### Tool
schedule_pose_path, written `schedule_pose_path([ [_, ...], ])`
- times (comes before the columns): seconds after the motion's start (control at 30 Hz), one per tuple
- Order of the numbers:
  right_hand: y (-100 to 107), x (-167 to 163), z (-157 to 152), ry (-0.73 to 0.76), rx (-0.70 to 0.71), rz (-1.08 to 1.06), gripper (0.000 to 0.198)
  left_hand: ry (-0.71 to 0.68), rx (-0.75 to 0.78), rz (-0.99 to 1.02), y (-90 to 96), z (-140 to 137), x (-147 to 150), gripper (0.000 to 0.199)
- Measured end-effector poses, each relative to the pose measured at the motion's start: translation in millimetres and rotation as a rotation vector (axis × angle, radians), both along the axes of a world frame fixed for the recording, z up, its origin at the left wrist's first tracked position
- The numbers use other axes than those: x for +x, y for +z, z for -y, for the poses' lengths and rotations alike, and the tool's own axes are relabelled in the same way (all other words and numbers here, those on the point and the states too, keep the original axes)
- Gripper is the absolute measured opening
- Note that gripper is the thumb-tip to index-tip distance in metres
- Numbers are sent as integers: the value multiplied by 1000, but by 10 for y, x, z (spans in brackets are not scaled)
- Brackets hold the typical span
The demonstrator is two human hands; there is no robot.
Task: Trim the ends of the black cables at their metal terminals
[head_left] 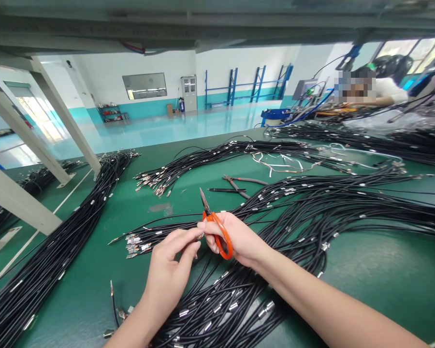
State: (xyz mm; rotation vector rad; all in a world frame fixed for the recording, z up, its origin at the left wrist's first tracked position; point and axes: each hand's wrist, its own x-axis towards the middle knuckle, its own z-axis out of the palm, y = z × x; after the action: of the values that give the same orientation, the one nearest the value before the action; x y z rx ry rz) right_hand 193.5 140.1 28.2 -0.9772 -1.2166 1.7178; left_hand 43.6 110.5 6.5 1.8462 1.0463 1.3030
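My right hand [235,237] is closed around a pair of orange-handled scissors [224,239], whose dark blades are together and point up and away. Close against it, my left hand [174,261] pinches thumb and fingers together. A small shiny bit shows by those fingertips, too small to name. Under both hands spreads a bundle of thin black cables [282,212] with white labels. Left of my fingers lie several cable ends with pale tips [136,245]. Beyond the scissors, cutting pliers [235,183] and a slim black pen-like tool [224,190] rest on the green table [188,203].
More black cable bundles lie at the left [76,224] and across the back [203,154]. White wire scraps [275,162] sit near the back bundle. Pale metal posts [21,188] rise at the left, and a beam crosses overhead. Another person [380,92] leans over at far right.
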Motion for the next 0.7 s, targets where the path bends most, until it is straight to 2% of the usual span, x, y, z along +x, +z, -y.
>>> schedule_pose_path([
  [0.13, 6, -6, 4, -1, -12, -20, 33, 18, 320, -188, -2, 15, -30, 32],
  [0.3, 18, -7, 13, -7, 0, -28, 33, 27, 537, -282, -25, 6, -63, 37],
  [0.4, 24, -8, 33, -10, 15, -16, 31, 43, 609, -310, -35, 7, -85, 38],
  [0.7, 84, -24, 81, -74, 70, 79, 29, 100, 702, -398, -62, 34, -135, 34],
])
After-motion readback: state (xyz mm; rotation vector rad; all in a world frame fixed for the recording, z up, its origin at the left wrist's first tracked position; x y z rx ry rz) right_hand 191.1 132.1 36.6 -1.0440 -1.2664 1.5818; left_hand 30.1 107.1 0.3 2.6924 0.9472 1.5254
